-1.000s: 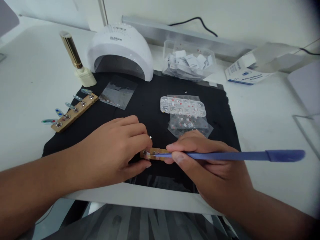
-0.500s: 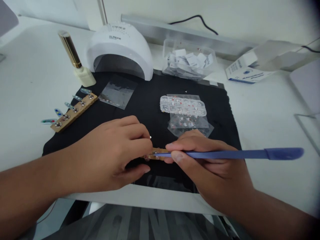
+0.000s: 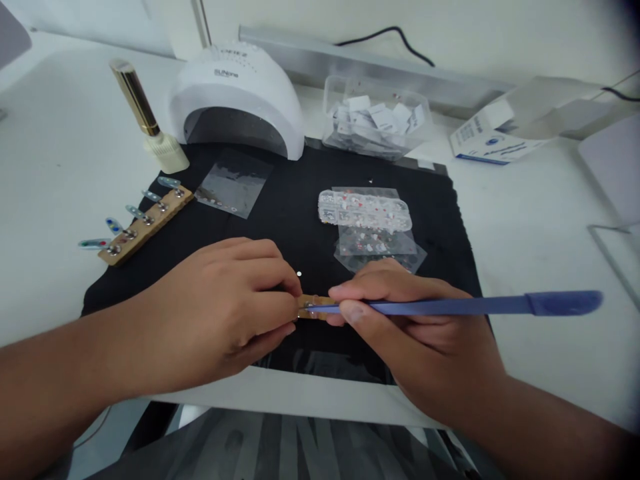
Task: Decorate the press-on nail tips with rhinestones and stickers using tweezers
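Note:
My right hand [image 3: 415, 320] pinches a slim blue pen-like tool [image 3: 450, 307] between thumb and fingers. Its thin tip points left, over a small wooden nail-tip stand [image 3: 320, 300] with metal studs. Against the stand's right end rest the curled fingers of that hand. My left hand [image 3: 245, 300] is closed around the stand's left end, thumb below and fingers above, hiding that part. Whether a nail tip is also in those fingers cannot be seen. A small white dot [image 3: 299, 274] lies on the black mat [image 3: 295, 220] just beyond the left fingertips.
A second wooden stand [image 3: 145, 230] with several decorated nail tips is at left, near a cream polish bottle [image 3: 167, 153]. Behind are a white nail lamp [image 3: 235, 87], a clear tub of packets [image 3: 375, 120] and a box [image 3: 495, 137]. A rhinestone case [image 3: 365, 210] lies on clear sachets.
My left thumb has moved up toward its fingers, closing the gap at the stand's left end. The right hand and blue tool are nearly still; the view has shifted slightly.

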`<state>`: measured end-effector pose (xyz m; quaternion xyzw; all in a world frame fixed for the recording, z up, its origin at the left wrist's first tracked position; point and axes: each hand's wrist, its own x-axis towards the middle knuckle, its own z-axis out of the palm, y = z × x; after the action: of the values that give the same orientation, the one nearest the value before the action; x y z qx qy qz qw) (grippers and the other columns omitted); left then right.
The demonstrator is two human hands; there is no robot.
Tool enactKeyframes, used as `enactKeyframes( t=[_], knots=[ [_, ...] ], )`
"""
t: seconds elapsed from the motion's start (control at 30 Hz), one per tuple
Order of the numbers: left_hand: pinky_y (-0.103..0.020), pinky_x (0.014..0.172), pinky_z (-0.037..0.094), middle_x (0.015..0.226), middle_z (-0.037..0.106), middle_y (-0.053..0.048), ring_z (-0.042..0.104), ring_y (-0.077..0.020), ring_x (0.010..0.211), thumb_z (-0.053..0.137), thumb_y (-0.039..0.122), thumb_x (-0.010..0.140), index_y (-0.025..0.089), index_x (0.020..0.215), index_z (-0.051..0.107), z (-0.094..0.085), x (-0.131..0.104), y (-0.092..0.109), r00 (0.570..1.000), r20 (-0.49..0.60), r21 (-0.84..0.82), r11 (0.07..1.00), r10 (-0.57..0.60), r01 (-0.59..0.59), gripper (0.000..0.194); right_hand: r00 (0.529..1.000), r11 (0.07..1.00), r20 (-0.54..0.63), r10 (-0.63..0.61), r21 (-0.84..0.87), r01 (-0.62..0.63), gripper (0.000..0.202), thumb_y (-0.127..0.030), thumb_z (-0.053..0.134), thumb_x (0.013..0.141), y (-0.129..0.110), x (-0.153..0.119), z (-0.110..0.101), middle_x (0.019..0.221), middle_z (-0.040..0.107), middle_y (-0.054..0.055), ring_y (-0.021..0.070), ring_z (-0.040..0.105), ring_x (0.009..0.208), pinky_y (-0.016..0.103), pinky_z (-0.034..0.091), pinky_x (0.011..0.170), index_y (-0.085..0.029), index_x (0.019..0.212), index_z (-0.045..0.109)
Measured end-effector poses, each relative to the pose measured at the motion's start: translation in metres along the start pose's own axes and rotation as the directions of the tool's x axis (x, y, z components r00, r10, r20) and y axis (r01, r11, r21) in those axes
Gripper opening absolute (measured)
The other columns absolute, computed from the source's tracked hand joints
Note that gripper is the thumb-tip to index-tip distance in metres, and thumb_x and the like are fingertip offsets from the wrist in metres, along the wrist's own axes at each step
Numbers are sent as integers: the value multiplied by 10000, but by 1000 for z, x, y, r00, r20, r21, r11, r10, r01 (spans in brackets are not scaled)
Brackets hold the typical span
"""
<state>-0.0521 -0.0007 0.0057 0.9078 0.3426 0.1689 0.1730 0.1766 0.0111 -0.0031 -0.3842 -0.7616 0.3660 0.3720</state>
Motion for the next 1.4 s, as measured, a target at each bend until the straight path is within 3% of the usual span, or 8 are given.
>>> enactKeyframes(
  t=[0.27,0.5,0.73,0.8,1.0,1.17,1.4],
  knots=[
    [-382,790,509,954,752,-43,678,-200,876,538,195,978,156,870,725,2,1,6,996,-70,97,994,48,-41,219,1000,1000,12,2,-2,-2,144,-141,635,851,1,1,1,731,775,-17,169,716,704,338,547,591,-244,884,731],
    [-323,862,502,978,745,-32,674,-157,879,567,194,966,163,932,726,1,-2,4,998,-65,-5,1000,9,-9,165,1000,1000,23,6,-25,-5,147,-145,639,853,-1,2,-1,740,780,-1,176,723,706,310,546,539,-249,887,738],
    [-318,834,499,969,724,-43,663,-166,882,552,185,970,170,969,717,-1,0,4,999,-37,-22,1000,-2,1,166,999,999,8,48,2,-48,137,-140,655,829,-2,1,-2,722,760,10,180,726,709,286,540,507,-236,867,745],
    [-318,818,495,965,718,-42,655,-167,885,540,174,973,168,964,717,-1,1,4,1000,-21,-24,1000,0,-1,177,997,996,-25,78,48,-77,141,-130,673,810,-1,1,-4,719,750,1,168,715,683,283,549,526,-247,838,747],
    [-337,804,483,1013,708,-32,630,-177,918,524,180,984,181,974,710,0,1,2,1000,14,-11,1000,9,-9,185,971,911,-174,162,405,-80,162,-150,679,859,6,6,-14,678,706,-29,127,660,562,284,565,547,-283,824,765],
    [-341,804,480,1029,701,-20,619,-172,921,516,184,988,190,964,712,0,0,2,999,31,12,1000,20,-20,197,945,887,-296,138,461,15,87,-207,772,799,7,13,-14,612,662,-22,140,658,525,291,558,496,-259,729,774],
    [-358,754,470,942,672,-37,584,-191,866,545,208,951,203,957,710,4,3,1,998,54,-5,1000,-24,24,165,952,884,-281,125,467,22,25,-308,791,792,10,13,-12,622,666,-9,159,617,501,336,562,486,-305,766,791]
  ],
)
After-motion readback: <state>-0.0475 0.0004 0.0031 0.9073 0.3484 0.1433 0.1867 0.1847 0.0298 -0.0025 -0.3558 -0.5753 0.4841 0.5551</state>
